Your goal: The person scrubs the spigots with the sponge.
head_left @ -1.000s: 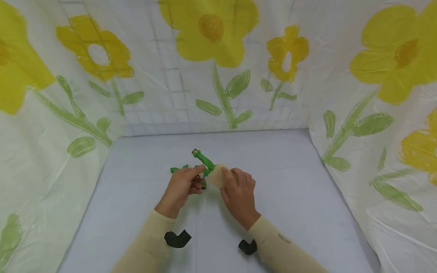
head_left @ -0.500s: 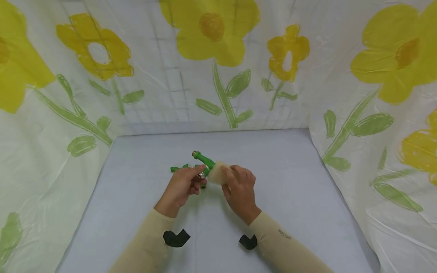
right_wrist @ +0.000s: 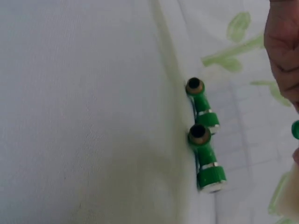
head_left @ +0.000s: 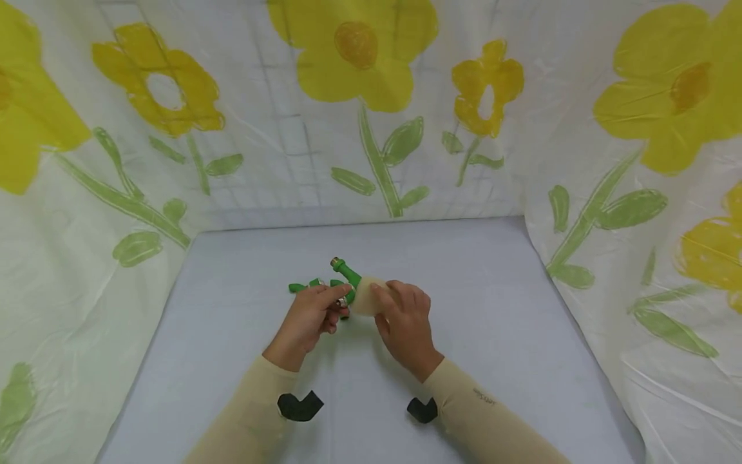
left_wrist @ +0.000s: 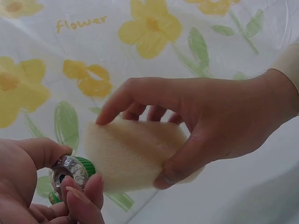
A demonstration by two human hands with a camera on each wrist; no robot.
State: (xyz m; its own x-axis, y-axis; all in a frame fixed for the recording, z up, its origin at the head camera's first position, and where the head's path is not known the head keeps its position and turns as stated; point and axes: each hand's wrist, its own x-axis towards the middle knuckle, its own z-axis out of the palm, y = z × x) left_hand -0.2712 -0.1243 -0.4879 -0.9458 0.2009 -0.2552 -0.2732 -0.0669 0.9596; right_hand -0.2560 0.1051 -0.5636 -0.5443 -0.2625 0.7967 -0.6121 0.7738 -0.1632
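In the head view my left hand [head_left: 307,316] pinches a green tube-shaped fitting [head_left: 349,273] with a brass-coloured end pointing up and away. The left wrist view shows the fitting's round silvery end [left_wrist: 67,171] between thumb and fingers. My right hand [head_left: 408,322] grips a cream sponge [head_left: 365,298] from above, thumb on one face and fingers over the top edge. The sponge's left side lies against the fitting in the head view, hiding part of its body. Both hands are above the table.
Two similar green fittings stand on the table, one nearer [right_wrist: 205,156] and one farther [right_wrist: 201,105] in the right wrist view. A pale cloth covers the table [head_left: 475,283]. A flower-printed curtain [head_left: 249,116] encloses the back and both sides.
The fitting has rocked slightly, its brass end shifting a little right. The sponge has moved slightly over the fitting's neck. Both hands keep their holds.
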